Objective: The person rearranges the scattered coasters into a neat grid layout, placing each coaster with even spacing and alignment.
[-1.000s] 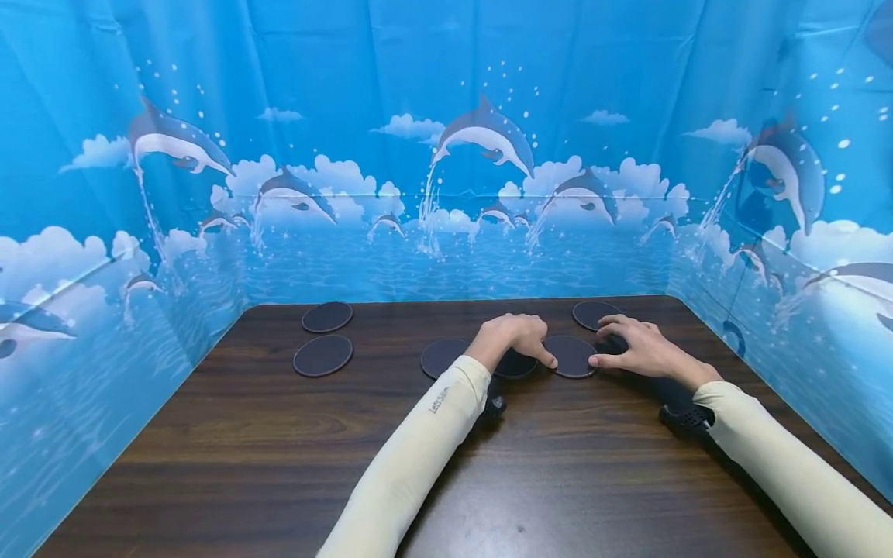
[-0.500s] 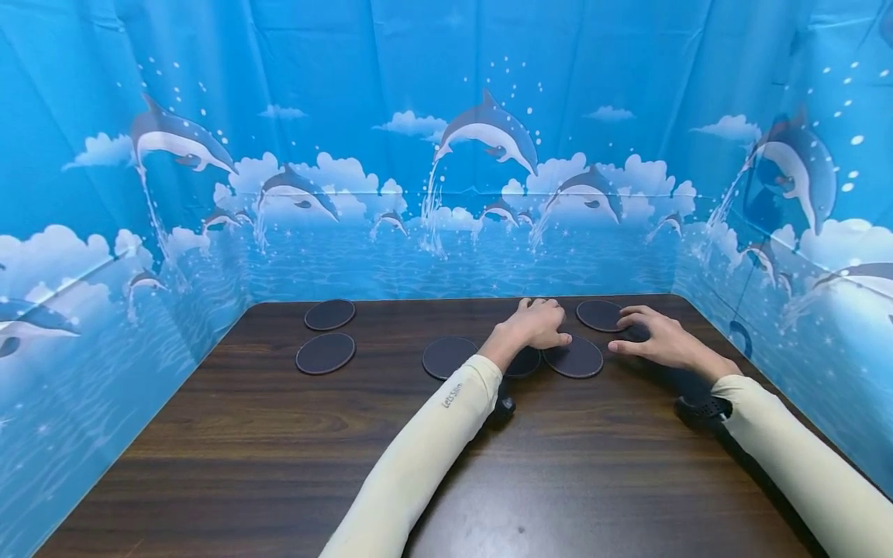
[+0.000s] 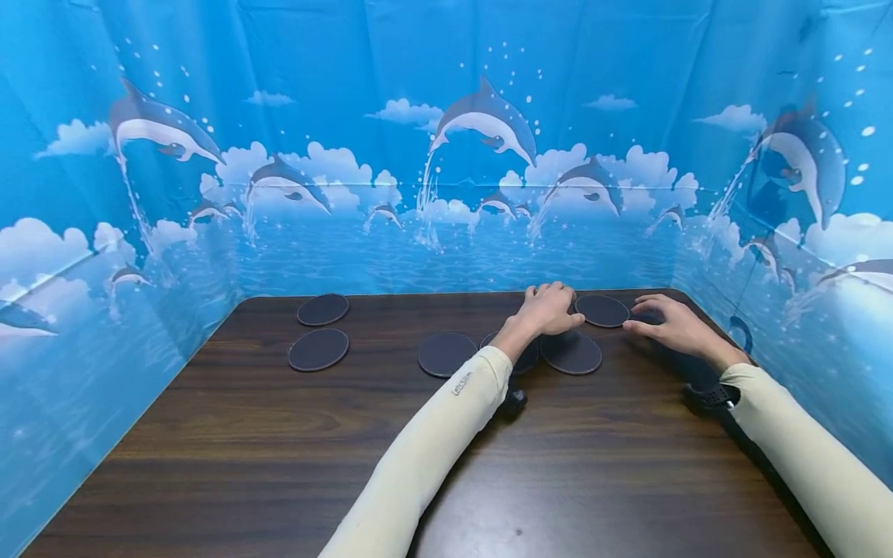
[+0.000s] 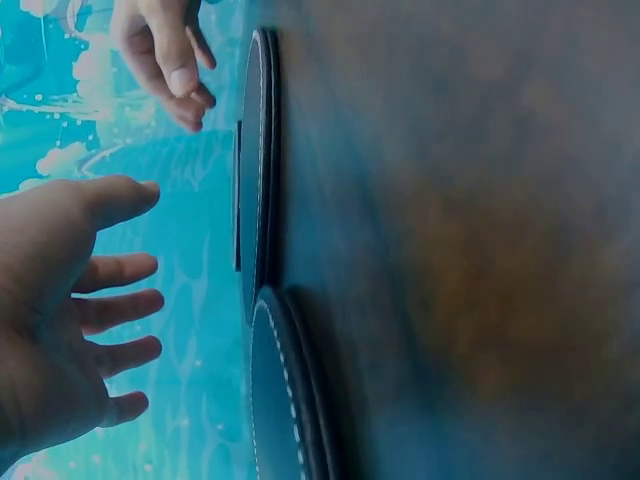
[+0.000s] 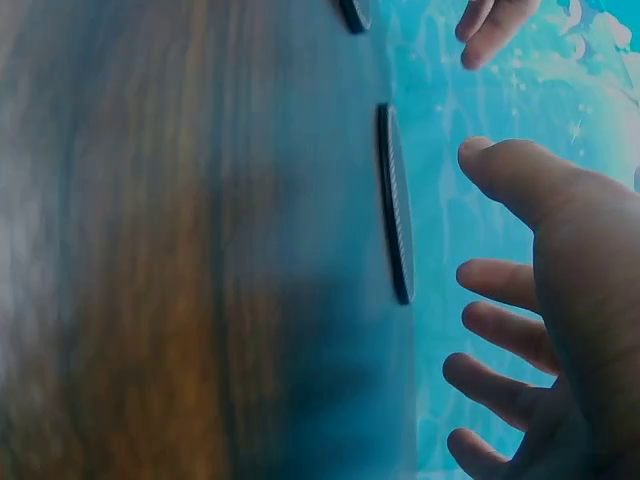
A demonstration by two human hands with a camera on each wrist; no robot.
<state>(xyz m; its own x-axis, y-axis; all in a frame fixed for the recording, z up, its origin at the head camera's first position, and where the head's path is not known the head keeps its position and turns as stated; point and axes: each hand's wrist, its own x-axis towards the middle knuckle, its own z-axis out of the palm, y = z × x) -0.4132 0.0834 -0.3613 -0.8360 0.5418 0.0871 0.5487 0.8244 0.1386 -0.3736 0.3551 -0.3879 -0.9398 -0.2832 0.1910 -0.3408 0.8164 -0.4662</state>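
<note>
Dark round coasters with pale stitched edges lie on the brown table. My left hand [image 3: 547, 310] hovers with fingers spread just behind the right-centre coaster [image 3: 571, 355], and its forearm partly covers another coaster [image 3: 525, 358]. To the right, my right hand [image 3: 671, 324] is held with its fingers apart beside the back-right coaster [image 3: 603, 311]. Both palms face inward with that back coaster between them. Nothing is held: the left wrist view has the left hand [image 4: 60, 310] apart from the nearest coaster [image 4: 275, 400], and in the right wrist view a gap separates the right hand [image 5: 560, 310] from a coaster [image 5: 396, 205].
Two more coasters, one behind [image 3: 323, 309] the other [image 3: 318, 350], lie at the back left of the table [image 3: 279, 457]. Another coaster [image 3: 447, 354] sits near the middle. A blue dolphin-print curtain [image 3: 335, 256] borders the table's back and sides.
Both hands have shifted back and to the right, away from the right-centre coaster to either side of the back-right one. The coasters stay in place; the head view shifts slightly.
</note>
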